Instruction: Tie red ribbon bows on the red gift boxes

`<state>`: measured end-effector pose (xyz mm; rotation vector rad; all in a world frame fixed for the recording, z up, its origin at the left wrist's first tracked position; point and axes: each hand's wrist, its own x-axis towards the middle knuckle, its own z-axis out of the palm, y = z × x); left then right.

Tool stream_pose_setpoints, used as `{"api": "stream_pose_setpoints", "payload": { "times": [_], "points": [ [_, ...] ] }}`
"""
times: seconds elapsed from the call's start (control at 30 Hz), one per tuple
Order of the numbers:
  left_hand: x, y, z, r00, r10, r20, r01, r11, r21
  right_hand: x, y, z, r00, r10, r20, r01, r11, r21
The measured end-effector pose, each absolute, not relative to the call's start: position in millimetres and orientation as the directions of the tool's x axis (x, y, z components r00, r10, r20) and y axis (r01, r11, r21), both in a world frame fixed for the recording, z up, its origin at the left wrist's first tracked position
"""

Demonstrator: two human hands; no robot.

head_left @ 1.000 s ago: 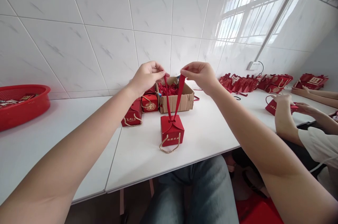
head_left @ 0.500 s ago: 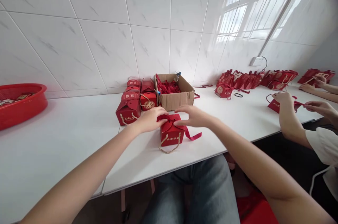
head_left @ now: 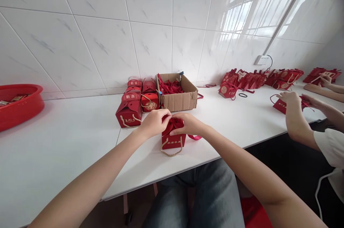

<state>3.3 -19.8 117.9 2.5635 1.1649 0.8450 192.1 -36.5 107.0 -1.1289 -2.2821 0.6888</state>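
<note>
A small red gift box (head_left: pixel 173 142) with gold lettering and a rope handle hanging down its front stands upright before me on the white table. Red ribbon (head_left: pixel 176 123) lies gathered on its top, and a ribbon tail (head_left: pixel 195 137) trails to the right. My left hand (head_left: pixel 155 123) is closed in a pinch on the ribbon at the box's upper left; its fingertips partly hide the ribbon. With the thumb on the front and the fingers over the back of the top, my right hand (head_left: pixel 190 124) grips the box, its fingertips close to the left ones.
Several finished-looking red boxes (head_left: pixel 129 111) stand left of a cardboard box (head_left: pixel 178 101) full of red ribbons. A red plastic basin (head_left: pixel 23 108) is far left. More red boxes (head_left: pixel 228 86) and a black ring (head_left: pixel 243 95) lie right, where a co-worker's hands (head_left: pixel 291 99) handle another box.
My left fingers have closed into a pinch at the top of the box. My right hand has moved left over the box top, and the ribbon tail shows less.
</note>
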Motion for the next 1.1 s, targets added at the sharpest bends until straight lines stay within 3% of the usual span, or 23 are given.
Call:
{"api": "stream_pose_setpoints", "payload": {
  "times": [0.23, 0.43, 0.6, 0.87, 1.1],
  "points": [
    [-9, -22, 105, 0.483, 0.743, 0.464, 0.612, -0.665, 0.427, 194, -38, 99, -0.486, 0.844, 0.224, 0.54, 0.492, -0.682],
    [-10, -22, 104, 0.475, 0.752, 0.457, 0.613, -0.655, 0.442, 206, -47, 99, -0.332, 0.861, 0.386, 0.601, 0.508, -0.617],
    [-7, -21, 107, 0.48, 0.742, 0.468, 0.619, -0.664, 0.419, 213, -52, 100, -0.389, 0.878, 0.279, 0.647, 0.476, -0.596],
    [-8, -23, 101, 0.459, 0.744, 0.486, 0.592, -0.664, 0.457, 222, -43, 97, -0.327, 0.931, 0.161, 0.587, 0.334, -0.738],
    [-8, -21, 90, 0.468, 0.727, 0.502, 0.549, -0.685, 0.479, 234, -38, 96, -0.362, 0.924, 0.126, 0.624, 0.341, -0.703]
  ]
}}
